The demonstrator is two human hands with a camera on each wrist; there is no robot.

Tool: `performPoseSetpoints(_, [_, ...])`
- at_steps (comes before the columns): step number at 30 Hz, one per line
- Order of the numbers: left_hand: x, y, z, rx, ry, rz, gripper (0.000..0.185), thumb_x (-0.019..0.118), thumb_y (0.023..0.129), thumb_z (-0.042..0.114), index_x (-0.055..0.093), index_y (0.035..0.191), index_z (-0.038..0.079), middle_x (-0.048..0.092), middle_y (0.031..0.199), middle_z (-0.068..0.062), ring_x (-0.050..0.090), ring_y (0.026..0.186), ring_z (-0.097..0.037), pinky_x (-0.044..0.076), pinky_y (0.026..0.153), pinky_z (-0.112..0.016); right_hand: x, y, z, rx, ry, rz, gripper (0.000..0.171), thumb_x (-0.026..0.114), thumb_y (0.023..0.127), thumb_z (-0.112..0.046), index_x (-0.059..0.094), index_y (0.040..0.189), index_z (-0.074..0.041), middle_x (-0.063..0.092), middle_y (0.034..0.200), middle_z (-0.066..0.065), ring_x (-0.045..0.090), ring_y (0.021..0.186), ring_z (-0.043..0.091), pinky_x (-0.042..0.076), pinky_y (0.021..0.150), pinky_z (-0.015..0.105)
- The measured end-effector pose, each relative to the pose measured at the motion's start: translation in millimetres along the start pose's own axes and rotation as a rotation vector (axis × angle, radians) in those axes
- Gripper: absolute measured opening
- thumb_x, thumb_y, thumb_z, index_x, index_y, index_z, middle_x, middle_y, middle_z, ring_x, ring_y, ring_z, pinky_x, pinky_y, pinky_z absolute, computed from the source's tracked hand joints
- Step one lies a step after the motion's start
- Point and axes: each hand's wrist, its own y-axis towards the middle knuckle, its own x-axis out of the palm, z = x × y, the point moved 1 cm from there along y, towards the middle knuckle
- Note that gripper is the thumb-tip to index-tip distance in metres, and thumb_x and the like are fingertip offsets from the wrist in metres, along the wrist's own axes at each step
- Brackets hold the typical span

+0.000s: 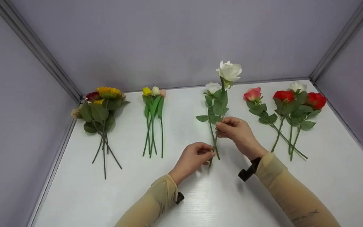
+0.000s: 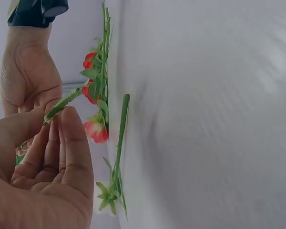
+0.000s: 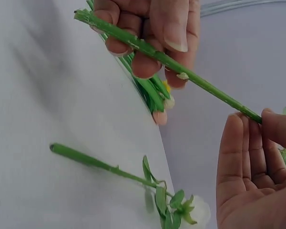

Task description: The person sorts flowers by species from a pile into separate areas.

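A white rose point(image 1: 229, 72) is held up off the table on its long green stem. My right hand point(image 1: 239, 135) pinches that stem below the leaves, between thumb and fingertips. Lower down, near the cut end, the thumb and fingers of my left hand point(image 1: 194, 158) hold the same stem point(image 3: 148, 47). Behind and partly covered by it, a second white rose point(image 1: 212, 87) lies on the table, its stem end pointing towards me. In the left wrist view the cut end pokes out between the left thumb and forefinger.
Right of the hands lie a pink rose point(image 1: 252, 94), red roses point(image 1: 284, 96) and another white rose point(image 1: 297, 86), stems crossing. Tulips point(image 1: 155, 91) lie left of centre, and a bunch with sunflowers point(image 1: 109, 92) at far left. Grey panels point(image 1: 181, 41) wall the white table point(image 1: 184, 189).
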Motion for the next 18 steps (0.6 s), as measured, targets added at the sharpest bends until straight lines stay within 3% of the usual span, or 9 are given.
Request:
performPoseSetpoints(9, [-3.9,-11.7,-12.3,0.009,0.022,0.038,0.018,0.072,0.095,0.014,0.071,0.107,0.001,0.07,0.091,0.0,0.066,0.08,-0.012,0.056,0.069,-0.027,30.2,-6.2,7.3,-0.017,-0.041,-0.012,0.027,0.079,0.092,-0.016,0.068,0.107,0.004,0.07,0.097,0.015,0.069,0.084,0.023,0.06,0.083,0.04])
performPoseSetpoints(18, [-6.5,-14.5,-14.9,-0.006,-0.042,0.041,0.023,0.07,0.097,0.014,0.069,0.114,-0.002,0.071,0.097,-0.002,0.069,0.086,-0.015,0.059,0.074,-0.03,37.2,-3.5,10.9,-0.001,-0.065,-0.006,0.031,0.078,0.091,-0.011,0.066,0.114,0.007,0.07,0.098,0.014,0.07,0.084,0.022,0.061,0.079,0.037])
